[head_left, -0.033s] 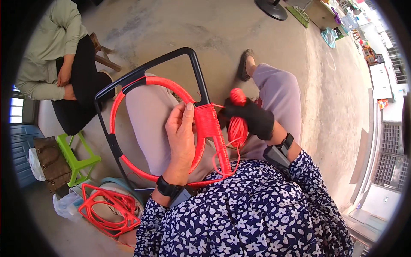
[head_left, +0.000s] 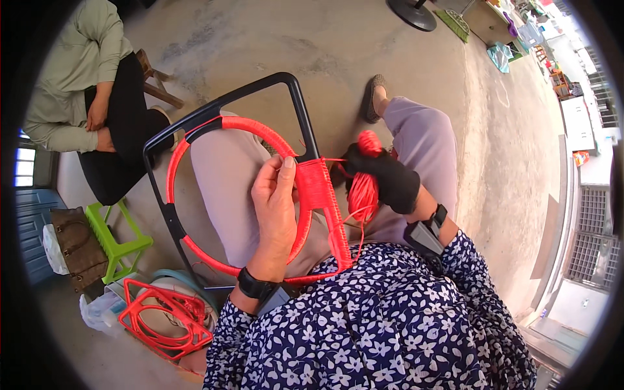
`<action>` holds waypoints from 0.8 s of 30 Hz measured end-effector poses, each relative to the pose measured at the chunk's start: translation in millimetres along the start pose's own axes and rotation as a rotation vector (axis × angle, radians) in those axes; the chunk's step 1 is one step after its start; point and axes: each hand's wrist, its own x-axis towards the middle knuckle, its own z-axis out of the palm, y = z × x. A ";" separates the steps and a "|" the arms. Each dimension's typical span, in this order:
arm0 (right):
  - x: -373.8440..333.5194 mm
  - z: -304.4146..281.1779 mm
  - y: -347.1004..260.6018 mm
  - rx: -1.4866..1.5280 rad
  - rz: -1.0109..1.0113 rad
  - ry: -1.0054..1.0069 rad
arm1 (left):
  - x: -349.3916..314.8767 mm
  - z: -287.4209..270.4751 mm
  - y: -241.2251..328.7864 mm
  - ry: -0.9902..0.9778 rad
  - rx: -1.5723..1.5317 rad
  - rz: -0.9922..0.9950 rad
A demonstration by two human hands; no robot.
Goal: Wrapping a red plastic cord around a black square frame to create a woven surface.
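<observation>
A black metal frame [head_left: 294, 104] with a round ring inside it rests across my lap. Red cord [head_left: 314, 185] is wound closely over the ring, its right bar and the wide joint between them. My bare left hand [head_left: 274, 201] pinches the frame at the left edge of that wound joint, thumb on top. In a black glove, my right hand [head_left: 390, 182] is closed around a bundle of red cord [head_left: 364, 194], just right of the frame. One strand runs tight from the joint to this hand; a looser loop hangs below it.
Red-wrapped frames [head_left: 166, 318] lie at the lower left, near a green plastic stool [head_left: 114, 237] and a brown handbag [head_left: 78, 244]. Another person [head_left: 84, 91] sits at the upper left. A round black stand base [head_left: 416, 16] and a broom [head_left: 453, 25] are at the far side.
My right hand has shifted slightly to the right with the cord bundle, and the strand to the joint is longer and straighter. The left hand has stayed in place.
</observation>
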 end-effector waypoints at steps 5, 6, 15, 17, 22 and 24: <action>-2.8 40.0 -25.9 0.521 -0.013 0.221 | -0.7 -2.3 -3.6 -0.035 -0.095 -0.067; 2.4 45.8 -25.5 0.643 -0.096 0.208 | -1.6 0.9 -3.7 -0.037 -0.094 -0.070; 13.1 11.6 -5.6 0.612 -0.193 -0.102 | -8.3 5.1 6.7 -0.250 -0.273 -0.285; 12.3 11.5 -9.4 0.585 -0.163 -0.068 | -4.7 1.1 -1.1 -0.159 -0.189 -0.273; -1.0 -11.5 -41.0 -0.204 0.014 0.417 | -4.2 -4.3 -4.2 -0.057 -0.225 -0.143; 4.6 -31.9 -36.9 -0.417 -0.119 0.511 | -4.8 -5.6 -5.4 -0.075 -0.243 -0.137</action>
